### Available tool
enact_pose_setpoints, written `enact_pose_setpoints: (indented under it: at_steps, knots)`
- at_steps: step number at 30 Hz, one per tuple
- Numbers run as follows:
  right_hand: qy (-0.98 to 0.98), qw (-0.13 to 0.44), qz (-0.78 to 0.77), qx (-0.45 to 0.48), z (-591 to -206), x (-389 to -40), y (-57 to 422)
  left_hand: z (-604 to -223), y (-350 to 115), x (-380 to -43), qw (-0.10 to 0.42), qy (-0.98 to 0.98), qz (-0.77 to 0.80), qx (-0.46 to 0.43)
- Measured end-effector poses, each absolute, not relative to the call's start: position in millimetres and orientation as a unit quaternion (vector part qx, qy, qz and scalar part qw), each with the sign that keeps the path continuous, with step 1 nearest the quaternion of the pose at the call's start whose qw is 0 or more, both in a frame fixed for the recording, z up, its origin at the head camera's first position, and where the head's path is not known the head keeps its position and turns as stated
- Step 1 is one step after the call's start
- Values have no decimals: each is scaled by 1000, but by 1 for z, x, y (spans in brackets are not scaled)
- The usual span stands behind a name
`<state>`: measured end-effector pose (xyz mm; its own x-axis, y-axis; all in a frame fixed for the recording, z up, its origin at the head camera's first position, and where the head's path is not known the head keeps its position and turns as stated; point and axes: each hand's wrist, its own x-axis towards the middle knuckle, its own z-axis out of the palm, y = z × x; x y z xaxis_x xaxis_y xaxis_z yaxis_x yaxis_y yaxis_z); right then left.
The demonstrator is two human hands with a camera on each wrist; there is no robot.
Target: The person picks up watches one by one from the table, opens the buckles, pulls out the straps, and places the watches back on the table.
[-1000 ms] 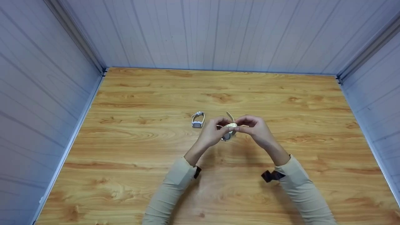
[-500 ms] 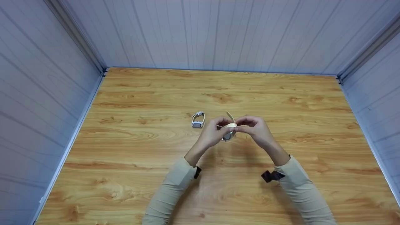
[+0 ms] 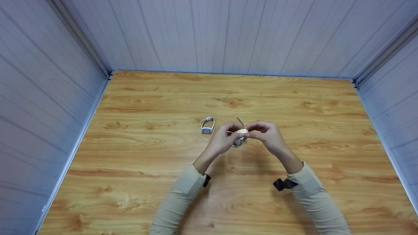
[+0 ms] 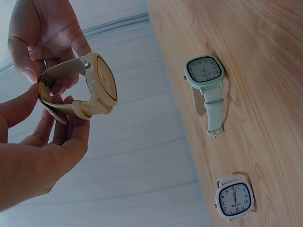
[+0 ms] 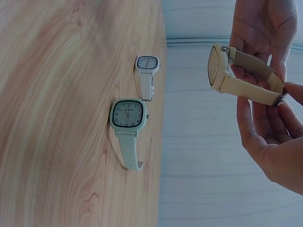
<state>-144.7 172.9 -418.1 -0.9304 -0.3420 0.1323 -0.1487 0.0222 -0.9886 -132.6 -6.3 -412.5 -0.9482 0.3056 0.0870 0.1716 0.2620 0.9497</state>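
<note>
A cream wristwatch (image 4: 99,85) hangs in the air between both hands, its strap bent into a loop. My left hand (image 3: 223,138) pinches the strap near the buckle between thumb and fingers. From the other side my right hand (image 3: 268,136) grips the same strap, its thumb tip meeting the left one. Fingers partly cover the buckle end (image 5: 280,99) in the right wrist view. Below the hands, a mint-green wristwatch (image 5: 128,114) lies on the table, largely hidden behind the fingers in the head view.
To the left of the hands, a white wristwatch (image 3: 206,130) rests on the wooden table (image 3: 147,182) with its strap looped. Pale panel walls (image 3: 209,36) enclose the table at the back and on both sides.
</note>
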Motion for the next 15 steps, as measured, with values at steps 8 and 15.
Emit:
enact_pose_setpoints:
  at_steps: [8, 15]
  knots:
    - [706, 68, -685, -169, -418, -145, 174, -411, -7, -133, 61, 795, 584, 150]
    - [696, 72, -696, -164, -418, -144, 173, -410, -8, -132, 67, 802, 578, 138]
